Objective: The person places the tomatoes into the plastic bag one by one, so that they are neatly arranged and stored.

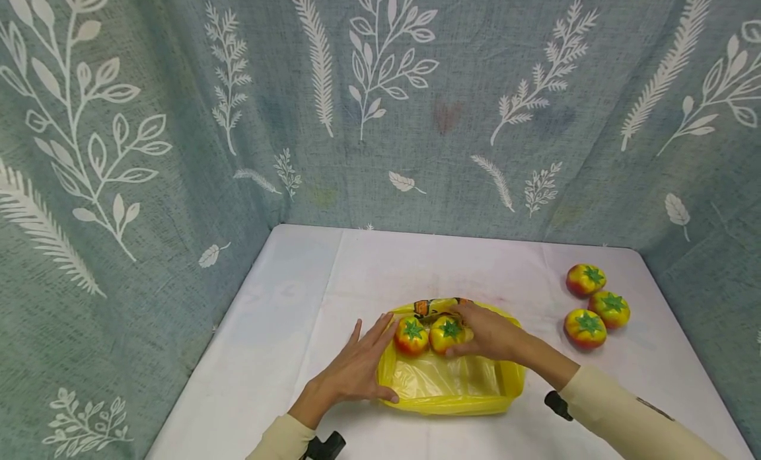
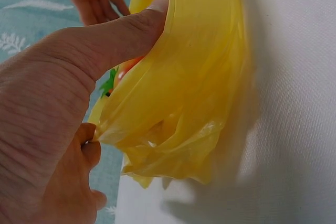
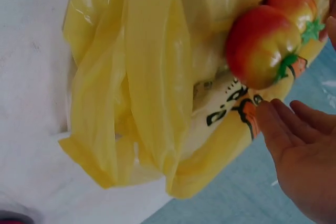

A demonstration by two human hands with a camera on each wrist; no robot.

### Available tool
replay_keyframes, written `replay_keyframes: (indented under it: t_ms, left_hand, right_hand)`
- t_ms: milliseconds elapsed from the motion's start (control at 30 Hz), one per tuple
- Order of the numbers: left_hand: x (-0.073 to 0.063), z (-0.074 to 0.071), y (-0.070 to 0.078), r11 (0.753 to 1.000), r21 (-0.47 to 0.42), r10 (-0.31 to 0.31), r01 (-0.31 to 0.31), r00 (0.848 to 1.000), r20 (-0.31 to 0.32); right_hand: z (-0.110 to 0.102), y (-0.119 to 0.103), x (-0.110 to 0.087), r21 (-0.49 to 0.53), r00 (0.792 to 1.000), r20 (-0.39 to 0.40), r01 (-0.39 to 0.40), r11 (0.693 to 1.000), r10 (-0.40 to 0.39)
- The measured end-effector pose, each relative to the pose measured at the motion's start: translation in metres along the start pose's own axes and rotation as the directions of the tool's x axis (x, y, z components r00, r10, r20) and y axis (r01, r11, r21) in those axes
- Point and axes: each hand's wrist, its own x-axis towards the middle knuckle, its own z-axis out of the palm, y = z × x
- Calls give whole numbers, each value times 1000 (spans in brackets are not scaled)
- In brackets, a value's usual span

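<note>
A yellow plastic bag (image 1: 452, 381) lies with its mouth spread wide. Two red-and-yellow tomatoes with green leaf tops, a left tomato (image 1: 411, 338) and a right tomato (image 1: 446, 336), sit side by side in its far left part. My left hand (image 1: 357, 364) is spread along the bag's left side, thumb at the near rim. In the left wrist view that thumb (image 2: 121, 38) lies against the yellow film. My right hand (image 1: 490, 331) reaches over the far rim beside the right tomato. The right wrist view shows its straight fingers (image 3: 281, 124) just apart from the nearer tomato (image 3: 262, 48).
Three more tomatoes stand grouped at the right of the white-covered table (image 1: 309, 354): a far one (image 1: 585, 279), a middle one (image 1: 609, 309) and a near one (image 1: 585, 329). A leaf-patterned blue-green curtain (image 1: 416, 169) hangs behind and along both sides.
</note>
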Motion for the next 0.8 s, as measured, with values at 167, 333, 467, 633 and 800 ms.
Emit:
replay_keyframes:
  t_ms: [167, 333, 467, 633, 800]
  left_hand:
    - [1, -1, 0, 1000, -8, -9, 9, 1000, 11]
    - [1, -1, 0, 1000, -18, -14, 14, 1000, 11]
    - [2, -1, -1, 1000, -28, -13, 13, 1000, 6]
    - [2, -1, -1, 999, -28, -15, 15, 1000, 12]
    - [2, -1, 0, 1000, -25, -13, 13, 1000, 6]
  right_hand:
    - [-7, 1, -8, -1, 999, -40, -18, 1000, 18]
    - [-15, 3, -17, 17, 996, -75, -40, 999, 41]
    - [-19, 5, -24, 43, 993, -97, -60, 997, 64]
    - [-22, 11, -31, 70, 989, -113, -88, 994, 96]
    - [-25, 17, -37, 90, 985, -125, -105, 990, 116]
